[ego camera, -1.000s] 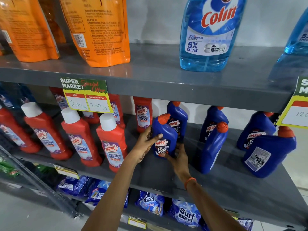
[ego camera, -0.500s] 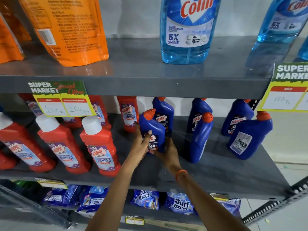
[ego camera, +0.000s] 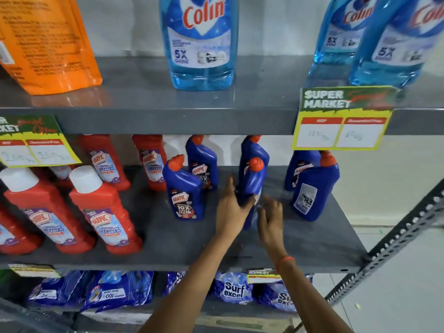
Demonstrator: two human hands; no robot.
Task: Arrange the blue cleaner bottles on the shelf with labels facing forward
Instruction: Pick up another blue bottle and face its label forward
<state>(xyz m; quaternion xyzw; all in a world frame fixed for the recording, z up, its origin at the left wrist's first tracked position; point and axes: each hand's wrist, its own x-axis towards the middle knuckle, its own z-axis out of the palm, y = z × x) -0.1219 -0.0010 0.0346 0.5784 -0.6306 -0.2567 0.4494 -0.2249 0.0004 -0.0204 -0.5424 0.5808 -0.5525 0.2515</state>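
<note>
Our left hand (ego camera: 231, 207) grips a side-turned blue bottle (ego camera: 252, 186) right of the forward-facing bottle (ego camera: 183, 191); our right hand (ego camera: 270, 216) hovers beside it, fingers spread.

I'm looking at a grey metal rack filling most of the view. Upper shelf board (ego camera: 240, 99) is running across the frame, a middle shelf board (ego camera: 312, 248) is sitting below it, and a lower tier is showing only dimly at the bottom. A perforated angle-iron upright (ego camera: 396, 239) is slanting along the right side. Behind the rack I'm seeing a plain pale wall (ego camera: 271, 25), evenly lit, with no window showing. To the right a light floor (ego camera: 396, 299) is showing, with a seam where it is meeting the wall. Soft light is reflecting dully off the upper board's surface. Edges are looking blurred.
</note>
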